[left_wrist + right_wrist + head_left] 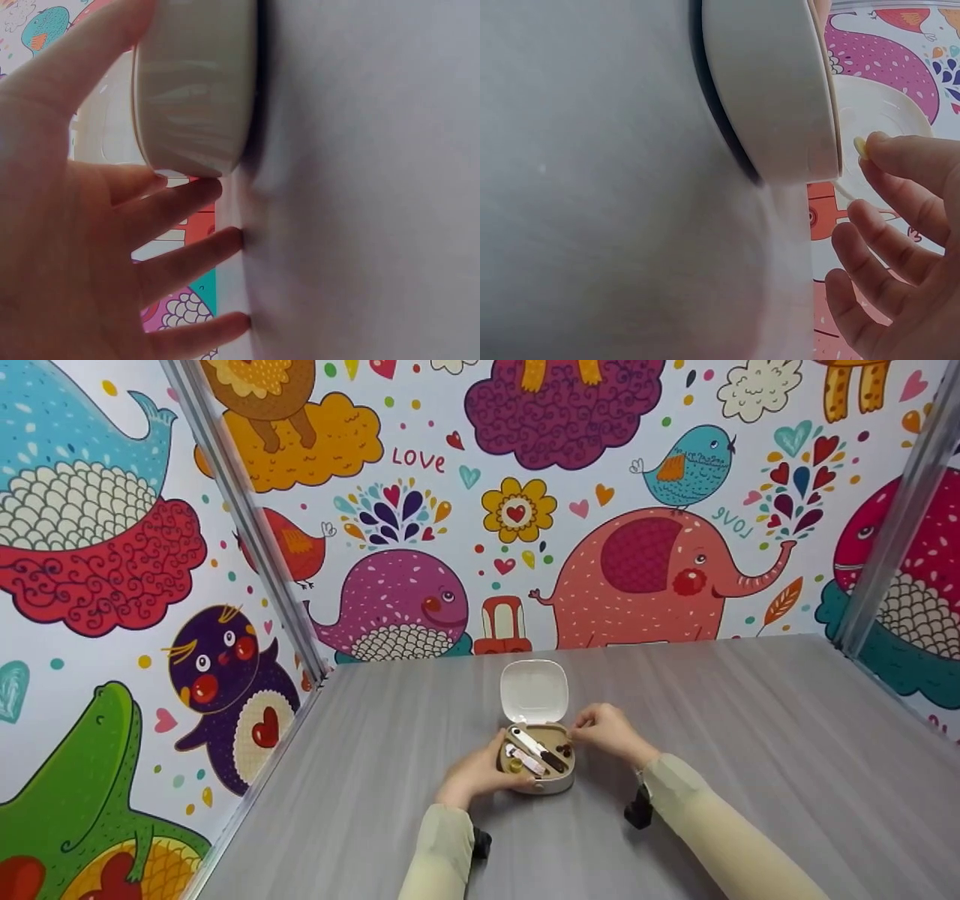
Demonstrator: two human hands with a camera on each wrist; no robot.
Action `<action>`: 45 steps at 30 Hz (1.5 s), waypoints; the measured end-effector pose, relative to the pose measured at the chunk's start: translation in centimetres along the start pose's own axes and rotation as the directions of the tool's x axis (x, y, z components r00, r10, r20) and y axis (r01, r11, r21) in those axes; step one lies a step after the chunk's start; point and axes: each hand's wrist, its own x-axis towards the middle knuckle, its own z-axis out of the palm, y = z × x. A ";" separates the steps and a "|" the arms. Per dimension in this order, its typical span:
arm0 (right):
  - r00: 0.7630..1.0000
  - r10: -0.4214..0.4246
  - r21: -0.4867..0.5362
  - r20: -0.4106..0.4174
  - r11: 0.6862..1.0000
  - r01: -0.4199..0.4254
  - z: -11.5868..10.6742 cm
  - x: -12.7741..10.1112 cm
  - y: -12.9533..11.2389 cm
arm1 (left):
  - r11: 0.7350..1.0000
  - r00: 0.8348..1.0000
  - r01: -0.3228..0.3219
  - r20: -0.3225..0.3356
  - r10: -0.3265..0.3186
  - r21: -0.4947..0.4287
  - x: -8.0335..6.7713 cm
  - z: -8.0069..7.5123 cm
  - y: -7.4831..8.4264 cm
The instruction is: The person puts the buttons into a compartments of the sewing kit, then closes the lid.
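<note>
A small white oval case (pixel 551 787) lies open on the grey table, its lid (pixel 534 692) tipped back toward the wall. Inside lie a slim metal tool (pixel 538 748), a small gold piece (pixel 516 766) and dark round bits (pixel 564 751). My left hand (pixel 476 772) grips the case's left side; in the left wrist view the left hand (pixel 75 225) has its thumb over the case wall (pixel 195 90) and a finger under it. My right hand (pixel 609 731) is at the case's right rim. In the right wrist view the right hand (pixel 900 225) has loosely curled fingers, one fingertip (pixel 862 146) at the rim of the case (pixel 772 90).
The grey wood-grain table (pixel 750 735) is closed in by cartoon-animal walls on three sides, with metal posts at the left (pixel 247 510) and right (pixel 892 525) corners. Black wrist mounts (pixel 639 810) sit under both sleeves.
</note>
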 end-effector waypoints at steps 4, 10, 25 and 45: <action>1.000 0.005 0.008 0.004 1.000 -0.005 0.2 0.0 -0.1 | 0.999 1.000 0.005 0.012 -0.004 -0.042 0.0 0.0 -0.1; 1.000 -0.004 -0.019 0.004 1.000 0.004 0.6 0.2 -0.2 | 1.000 1.000 0.010 0.018 -0.010 -0.008 0.1 0.1 -0.2; 0.999 0.044 0.029 -0.028 0.999 -0.044 1.6 0.4 -0.4 | 1.000 1.000 0.016 0.018 -0.016 0.005 0.1 -0.1 0.0; 0.998 0.068 0.064 -0.017 0.996 -0.067 2.7 0.4 -0.5 | 1.000 1.000 0.007 0.021 -0.007 0.014 0.1 0.0 -0.1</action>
